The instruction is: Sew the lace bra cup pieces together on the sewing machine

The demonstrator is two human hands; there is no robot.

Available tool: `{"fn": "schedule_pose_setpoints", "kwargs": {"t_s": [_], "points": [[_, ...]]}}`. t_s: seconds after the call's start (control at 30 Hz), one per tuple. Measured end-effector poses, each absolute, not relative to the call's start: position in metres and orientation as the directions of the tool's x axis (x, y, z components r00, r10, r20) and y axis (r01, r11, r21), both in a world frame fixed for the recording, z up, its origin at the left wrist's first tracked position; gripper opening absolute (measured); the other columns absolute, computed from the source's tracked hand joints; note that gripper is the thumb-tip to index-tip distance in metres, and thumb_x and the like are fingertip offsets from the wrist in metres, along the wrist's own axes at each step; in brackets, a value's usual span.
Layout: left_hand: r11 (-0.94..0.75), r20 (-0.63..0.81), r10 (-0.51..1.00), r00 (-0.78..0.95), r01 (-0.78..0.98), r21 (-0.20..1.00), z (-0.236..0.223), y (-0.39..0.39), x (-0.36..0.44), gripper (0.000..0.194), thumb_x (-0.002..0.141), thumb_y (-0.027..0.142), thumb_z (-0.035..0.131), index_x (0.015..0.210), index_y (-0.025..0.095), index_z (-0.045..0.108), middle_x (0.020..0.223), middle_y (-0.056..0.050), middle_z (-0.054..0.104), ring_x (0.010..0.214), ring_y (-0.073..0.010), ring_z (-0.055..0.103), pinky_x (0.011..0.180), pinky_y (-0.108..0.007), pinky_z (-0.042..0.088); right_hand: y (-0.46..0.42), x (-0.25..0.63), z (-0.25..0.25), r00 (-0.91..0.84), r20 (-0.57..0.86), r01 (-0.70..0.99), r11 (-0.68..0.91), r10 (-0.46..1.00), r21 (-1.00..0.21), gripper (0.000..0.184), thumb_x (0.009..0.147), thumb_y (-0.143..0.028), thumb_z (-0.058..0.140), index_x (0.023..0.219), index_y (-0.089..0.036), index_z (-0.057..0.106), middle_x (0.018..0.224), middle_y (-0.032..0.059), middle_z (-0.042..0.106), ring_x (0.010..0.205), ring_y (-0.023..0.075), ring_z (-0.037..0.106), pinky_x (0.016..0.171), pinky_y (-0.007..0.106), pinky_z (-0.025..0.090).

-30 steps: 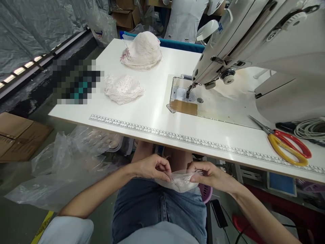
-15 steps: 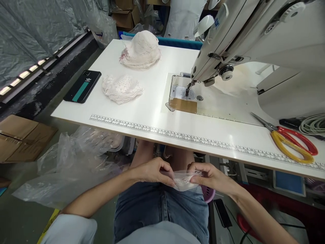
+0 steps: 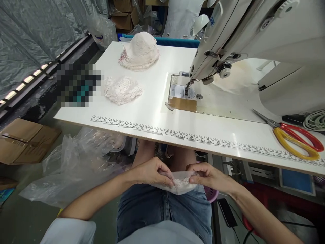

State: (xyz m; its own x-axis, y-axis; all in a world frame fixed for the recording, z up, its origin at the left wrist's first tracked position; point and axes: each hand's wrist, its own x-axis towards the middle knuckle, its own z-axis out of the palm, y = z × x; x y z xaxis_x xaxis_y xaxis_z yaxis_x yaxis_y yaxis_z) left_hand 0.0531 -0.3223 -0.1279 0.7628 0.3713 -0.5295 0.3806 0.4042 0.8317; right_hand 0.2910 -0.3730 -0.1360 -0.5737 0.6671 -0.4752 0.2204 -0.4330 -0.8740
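Over my lap, below the table's front edge, both hands pinch a small white lace piece (image 3: 180, 183). My left hand (image 3: 152, 171) grips its left edge with fingers curled. My right hand (image 3: 208, 174) pinches its right edge. On the white table (image 3: 152, 112) lie a small lace pile (image 3: 123, 89) and a taller stack of lace pieces (image 3: 140, 51) further back. The white sewing machine (image 3: 254, 44) stands at the right, its needle (image 3: 187, 88) over the plate.
Scissors with red and yellow handles (image 3: 297, 139) lie at the table's right, beside coiled grey cable (image 3: 316, 120). A blurred dark object (image 3: 78, 84) sits at the table's left. Clear plastic bags (image 3: 73, 162) and cardboard (image 3: 22, 142) lie on the floor at left.
My hands have stayed on the lace piece over my lap, shifting the grip slightly. The view has drifted a little.
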Motion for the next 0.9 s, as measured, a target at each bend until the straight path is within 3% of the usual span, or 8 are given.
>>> {"fn": "schedule_pose_setpoints", "kwargs": {"t_s": [0.3,0.4,0.63,0.9], "points": [[0.379,-0.489,0.269,0.83,0.376,0.846,-0.123,-0.319,0.048,0.03,0.063,0.027,0.077,0.088,0.012,0.074,0.068,0.0,0.066,0.062,-0.0099,0.052,0.059,-0.018,0.039,-0.377,0.27,-0.12,-0.594,-0.428,0.231,-0.366,0.681,-0.902,0.024,0.082,-0.036,0.062,0.076,-0.013,0.063,0.063,-0.0026,0.051,0.057,0.0077,0.042,0.052,0.019,0.031],[0.374,-0.506,0.285,0.814,0.392,0.841,-0.122,-0.322,0.054,0.026,0.063,0.03,0.077,0.081,0.011,0.075,0.062,0.0,0.064,0.057,-0.0091,0.05,0.054,-0.017,0.038,-0.376,0.267,-0.119,-0.606,-0.413,0.238,-0.34,0.68,-0.91,0.022,0.083,-0.034,0.061,0.077,-0.014,0.064,0.064,-0.0029,0.051,0.058,0.0075,0.042,0.052,0.018,0.031],[0.408,-0.551,0.301,0.778,0.418,0.812,-0.121,-0.322,0.054,0.021,0.064,0.026,0.075,0.079,0.011,0.076,0.064,-0.003,0.068,0.056,-0.0094,0.053,0.056,-0.018,0.042,-0.378,0.268,-0.121,-0.613,-0.412,0.235,-0.343,0.674,-0.909,0.022,0.079,-0.036,0.066,0.08,-0.014,0.063,0.068,-0.0018,0.056,0.063,0.0095,0.048,0.056,0.019,0.036],[0.44,-0.585,0.26,0.768,0.445,0.78,-0.124,-0.321,0.048,0.022,0.067,0.025,0.071,0.086,0.013,0.075,0.072,-0.003,0.071,0.064,-0.0123,0.059,0.063,-0.02,0.045,-0.379,0.265,-0.13,-0.566,-0.457,0.23,-0.401,0.686,-0.887,0.029,0.077,-0.043,0.066,0.076,-0.014,0.061,0.064,-0.0027,0.053,0.058,0.0092,0.045,0.052,0.019,0.034]]}}
